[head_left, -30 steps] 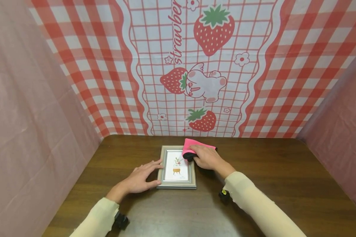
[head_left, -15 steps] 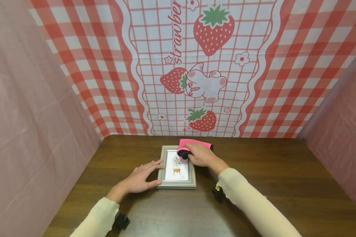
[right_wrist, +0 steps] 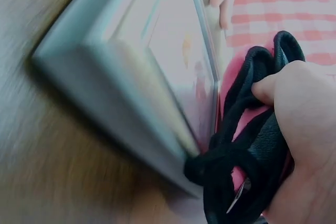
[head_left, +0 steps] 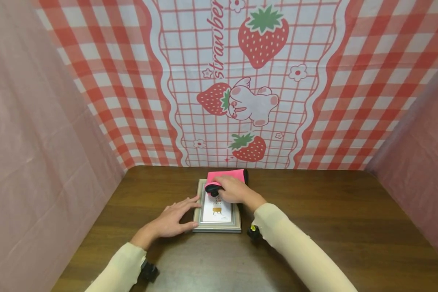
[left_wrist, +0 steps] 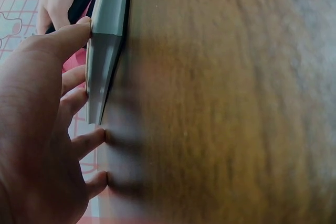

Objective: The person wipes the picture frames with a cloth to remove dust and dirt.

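Note:
A picture frame point(head_left: 217, 228) with a potted-plant print lies flat on the table, its rim pale and silvery. My left hand point(head_left: 172, 219) rests at its left side, with thumb and some fingertips touching the frame's edge. In the left wrist view, two other fingertips touch the tabletop beside the frame point(left_wrist: 105, 56). My right hand point(head_left: 235, 190) grips a folded pink cloth point(head_left: 227, 174) with black edging, over the upper part of the frame. Black loops of the cloth point(right_wrist: 257, 145) show below the thumb in the right wrist view. The fingers under the cloth are hidden.
The brown wooden table point(head_left: 314, 227) extends on both sides of the frame. Behind it hangs a red-checked strawberry-print cloth point(head_left: 138, 101). Plain pink drapes point(head_left: 47, 154) close off the left and right sides.
My right hand has slid left with the pink cloth, from the frame's upper right corner across its upper part. My left hand and the frame have stayed in place.

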A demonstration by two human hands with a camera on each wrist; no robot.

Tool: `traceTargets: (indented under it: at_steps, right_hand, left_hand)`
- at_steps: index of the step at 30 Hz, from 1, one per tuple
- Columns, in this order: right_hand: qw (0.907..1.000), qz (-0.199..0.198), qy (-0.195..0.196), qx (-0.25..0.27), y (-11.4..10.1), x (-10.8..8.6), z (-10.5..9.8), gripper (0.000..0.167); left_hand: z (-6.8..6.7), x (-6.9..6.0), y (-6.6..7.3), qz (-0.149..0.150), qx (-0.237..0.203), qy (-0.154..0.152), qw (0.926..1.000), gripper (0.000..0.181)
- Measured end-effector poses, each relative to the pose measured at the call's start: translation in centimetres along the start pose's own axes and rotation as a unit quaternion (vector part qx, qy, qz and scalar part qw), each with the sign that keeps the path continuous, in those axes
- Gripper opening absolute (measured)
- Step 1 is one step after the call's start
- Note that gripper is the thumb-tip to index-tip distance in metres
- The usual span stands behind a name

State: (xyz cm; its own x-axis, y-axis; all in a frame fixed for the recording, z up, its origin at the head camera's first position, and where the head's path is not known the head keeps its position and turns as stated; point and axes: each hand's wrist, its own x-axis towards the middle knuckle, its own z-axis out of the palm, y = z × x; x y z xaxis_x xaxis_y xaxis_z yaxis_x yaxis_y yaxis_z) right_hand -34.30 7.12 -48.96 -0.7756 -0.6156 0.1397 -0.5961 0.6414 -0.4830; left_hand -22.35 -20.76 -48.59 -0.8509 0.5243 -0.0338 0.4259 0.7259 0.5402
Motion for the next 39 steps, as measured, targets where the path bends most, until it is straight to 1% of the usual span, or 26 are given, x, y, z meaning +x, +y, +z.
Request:
traceTargets:
  at_steps: [3,5,8,11,15,18,22,26,29,32,36,39]
  right_hand:
    - [0.9998,-0.01,-0.013,0.013,-0.8,0.7,0.3,0.03]
    - [0.9996,-0.006,-0.018,0.022,-1.1,1.2,0.7,0.029]
    - [0.9991,-0.005,-0.021,0.038,-1.6,1.9,1.1,0.031]
    - [0.9988,-0.003,-0.026,0.041,-1.9,2.3,1.2,0.033]
    - [0.9992,0.007,-0.02,0.033,-1.6,2.6,1.2,0.031]
    - [0.9994,0.002,-0.011,0.034,-1.3,2.9,1.2,0.03]
    - [0.9992,0.004,-0.017,0.035,-1.2,3.3,1.4,0.03]
    - [0.9992,0.018,-0.018,0.03,-1.4,3.2,1.4,0.03]
    - [0.9994,0.016,-0.017,0.023,-1.8,2.9,1.4,0.03]
    - [0.9994,0.023,-0.02,0.013,-1.8,2.7,1.5,0.03]
    - [0.9989,0.039,-0.025,0.006,-1.3,2.5,1.4,0.035]
    - [0.9983,0.049,-0.03,0.005,-0.6,2.1,0.9,0.039]
  left_hand:
    - [-0.1,-0.1,0.0,0.001,-0.001,0.002,1.0,0.061]
    - [-0.1,0.0,0.1,0.003,-0.003,0.001,1.0,0.061]
    - [0.0,0.0,0.2,0.005,-0.001,0.0,1.0,0.061]
    - [0.1,0.1,0.3,0.005,0.004,-0.002,1.0,0.062]
    - [-0.1,0.4,0.5,0.009,0.005,-0.003,0.9999,0.063]
    - [-0.3,0.4,0.5,0.008,0.004,0.001,1.0,0.062]
    - [-0.5,0.3,0.3,0.002,0.009,0.003,0.9999,0.061]
    - [-0.5,0.2,0.3,0.004,0.014,0.003,0.9999,0.062]
    - [-0.5,0.2,0.3,0.003,0.014,0.004,0.9999,0.063]
    - [-0.4,0.1,0.4,0.002,0.011,0.005,0.9999,0.063]
    - [-0.3,-0.2,0.3,0.003,0.009,0.005,0.9999,0.064]
    - [-0.2,-0.1,0.2,0.006,0.011,0.006,0.9999,0.064]
